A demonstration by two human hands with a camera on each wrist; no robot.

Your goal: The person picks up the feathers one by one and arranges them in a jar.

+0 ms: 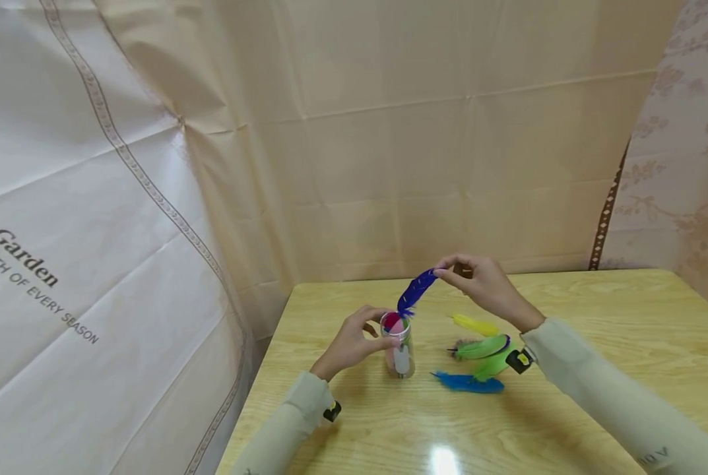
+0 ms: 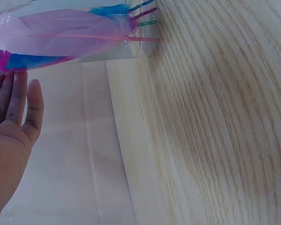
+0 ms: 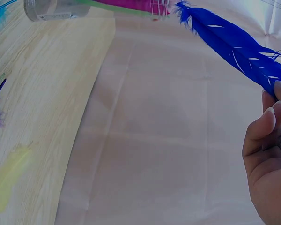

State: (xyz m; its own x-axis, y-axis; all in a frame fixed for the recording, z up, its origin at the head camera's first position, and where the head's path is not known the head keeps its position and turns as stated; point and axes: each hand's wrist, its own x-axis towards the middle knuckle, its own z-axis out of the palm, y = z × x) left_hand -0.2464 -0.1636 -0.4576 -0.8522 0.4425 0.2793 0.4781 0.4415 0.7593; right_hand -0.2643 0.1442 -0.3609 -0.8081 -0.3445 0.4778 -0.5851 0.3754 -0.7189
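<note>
Cream cloth [image 1: 122, 224] w/ "Garden" lettering is hanging at far L, plain tan cloth [image 1: 413, 152] across the back, both behind or beside a wood-grain table [image 1: 615, 369]. L hand [image 1: 352, 340] is steadying a clear jar [image 1: 401, 359] near its top: thumb on near side, fingers round far side, grip spread to jar width. Jar is standing roughly upright on table, holding packed feathers [image 2: 61, 30], pink & blue among them, quills down. Next along, dark-blue feather [image 1: 416, 292] is slanting down to jar mouth, fluffy end lowest; can't tell if its quill is past the rim. R hand [image 1: 484, 285] is pinching its upper tip btwn thumb & fingers, closed tight on that alone. Prob. best: hold jar firmly w/o squeezing, b/c it could tip; bring feather more upright over the opening; guide quill + fluff in first so barbs don't snag or fold; let go only once it's well inside. Below R hand, light-blue feather [image 1: 469, 382], yellow feather [image 1: 475, 325] & green feathers [image 1: 489, 348] are lying loose, apart from jar. Floral cloth [image 1: 680, 178] is hanging far R.
</note>
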